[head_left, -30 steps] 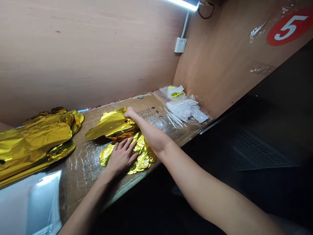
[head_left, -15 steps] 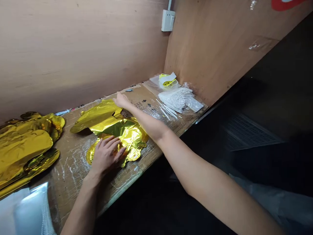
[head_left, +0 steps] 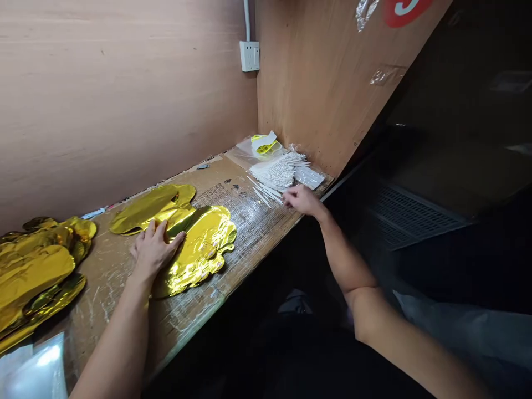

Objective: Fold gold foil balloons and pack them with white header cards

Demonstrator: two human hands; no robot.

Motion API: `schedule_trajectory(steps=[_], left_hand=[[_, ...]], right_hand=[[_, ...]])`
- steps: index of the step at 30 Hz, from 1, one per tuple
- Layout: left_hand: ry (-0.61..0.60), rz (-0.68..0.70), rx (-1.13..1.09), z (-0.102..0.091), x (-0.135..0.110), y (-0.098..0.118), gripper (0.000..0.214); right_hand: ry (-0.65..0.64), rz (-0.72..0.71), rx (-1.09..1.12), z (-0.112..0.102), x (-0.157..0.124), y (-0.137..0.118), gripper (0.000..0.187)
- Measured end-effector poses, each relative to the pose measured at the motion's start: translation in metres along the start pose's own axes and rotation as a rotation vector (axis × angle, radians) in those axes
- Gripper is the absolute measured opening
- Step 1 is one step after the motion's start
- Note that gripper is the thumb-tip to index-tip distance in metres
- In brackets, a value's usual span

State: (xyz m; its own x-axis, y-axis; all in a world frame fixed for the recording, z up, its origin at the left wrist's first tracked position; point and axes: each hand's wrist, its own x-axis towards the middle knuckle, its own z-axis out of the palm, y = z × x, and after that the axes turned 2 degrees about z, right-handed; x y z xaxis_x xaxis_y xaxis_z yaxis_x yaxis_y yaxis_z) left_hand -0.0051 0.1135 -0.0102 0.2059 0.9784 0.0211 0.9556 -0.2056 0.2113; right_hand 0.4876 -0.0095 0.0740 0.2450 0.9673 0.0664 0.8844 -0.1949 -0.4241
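My left hand (head_left: 155,249) lies flat on a gold foil balloon (head_left: 199,249), its fingers spread and holding nothing. Behind it, a second gold foil balloon (head_left: 152,209) partly overlaps the first. My right hand (head_left: 302,199) is reaching over the cardboard-covered bench, with its fingertips beside loose white balloon sticks (head_left: 261,191). Its fingers show no clear grip on them. A bundle of thin white sticks (head_left: 278,172) lies just beyond, on clear plastic.
A stack of gold foil balloons (head_left: 35,271) lies at the bench's left. A clear plastic bag (head_left: 37,368) sits at the bottom left. A yellow-and-white packet (head_left: 264,144) lies in the far corner. Wooden walls enclose the back and right; the bench's front edge drops into darkness.
My right hand has pulled back from the balloons to the white sticks. The gold balloon under my left hand now lies flatter and apart from the second one, and my view has swung left.
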Motion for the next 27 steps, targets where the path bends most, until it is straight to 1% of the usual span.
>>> schedule_trajectory(steps=[2, 3, 4, 6, 8, 9, 12, 14, 17, 19, 21, 24, 27], left_hand=[[-0.012, -0.026, 0.021, 0.003, 0.005, 0.001, 0.091], [-0.018, -0.037, 0.031, 0.005, 0.005, 0.001, 0.092], [-0.021, -0.043, 0.042, 0.006, 0.005, 0.001, 0.092], [-0.02, -0.046, 0.065, 0.007, 0.005, 0.001, 0.092], [-0.02, -0.056, 0.089, 0.008, 0.004, 0.002, 0.09], [-0.02, -0.065, 0.101, 0.009, 0.005, 0.002, 0.09], [-0.021, -0.111, 0.125, 0.01, 0.007, 0.003, 0.089], [-0.015, -0.133, 0.131, 0.011, 0.009, 0.003, 0.089], [-0.022, -0.135, 0.137, 0.013, 0.012, 0.001, 0.09], [-0.016, -0.141, 0.143, 0.015, 0.014, -0.001, 0.089], [0.002, -0.159, 0.144, 0.018, 0.015, -0.002, 0.086], [0.026, -0.184, 0.138, 0.019, 0.014, -0.001, 0.083], [0.027, -0.181, 0.138, 0.016, 0.013, 0.003, 0.084]], right_hand=[[0.069, 0.111, -0.156, -0.008, 0.02, 0.017, 0.033], [0.08, 0.148, -0.241, -0.01, 0.031, 0.023, 0.031], [0.059, 0.147, -0.306, -0.011, 0.044, 0.027, 0.03], [-0.022, 0.056, -0.352, -0.007, 0.069, 0.029, 0.035], [-0.082, -0.048, -0.339, 0.001, 0.095, 0.023, 0.042], [-0.115, -0.077, -0.339, 0.005, 0.108, 0.019, 0.045], [-0.232, -0.089, -0.349, 0.012, 0.148, 0.003, 0.043], [-0.298, -0.061, -0.359, 0.009, 0.172, -0.004, 0.036], [-0.355, -0.018, -0.374, -0.005, 0.201, -0.009, 0.024], [-0.367, -0.006, -0.401, -0.015, 0.212, -0.008, 0.02], [-0.37, -0.019, -0.473, -0.022, 0.216, -0.007, 0.019], [-0.37, -0.067, -0.539, -0.027, 0.212, 0.0, 0.027], [-0.385, -0.062, -0.499, -0.034, 0.201, 0.012, 0.027]])
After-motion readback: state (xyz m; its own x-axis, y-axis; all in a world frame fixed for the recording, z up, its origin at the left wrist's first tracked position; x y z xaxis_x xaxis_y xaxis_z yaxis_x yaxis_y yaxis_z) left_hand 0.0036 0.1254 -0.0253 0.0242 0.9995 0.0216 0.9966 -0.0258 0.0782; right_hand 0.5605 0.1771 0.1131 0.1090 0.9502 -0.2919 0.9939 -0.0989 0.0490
